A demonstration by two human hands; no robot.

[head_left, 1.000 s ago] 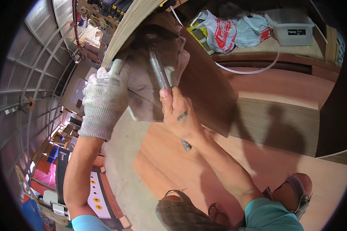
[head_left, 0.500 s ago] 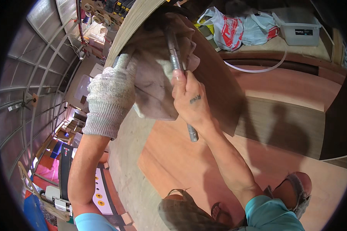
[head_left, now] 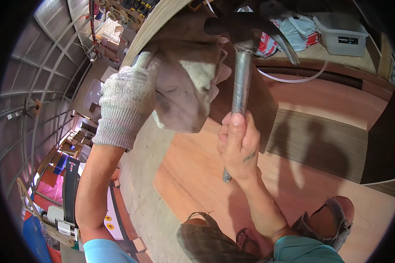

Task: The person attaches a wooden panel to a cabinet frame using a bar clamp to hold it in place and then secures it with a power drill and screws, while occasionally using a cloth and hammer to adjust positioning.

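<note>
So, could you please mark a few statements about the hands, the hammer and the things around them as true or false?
1. The left hand wears a knitted work glove. True.
2. The right hand is gloved too. False: it is bare.
3. The right hand grips a hammer by its metal handle. True.
4. The hammer's head points down at the floor. False: it is raised, above the hand.
5. The left hand presses a soiled cloth against the dark board. True.
6. The white plastic box sits beside the sandalled feet. False: it stands far off, at the upper right.
</note>
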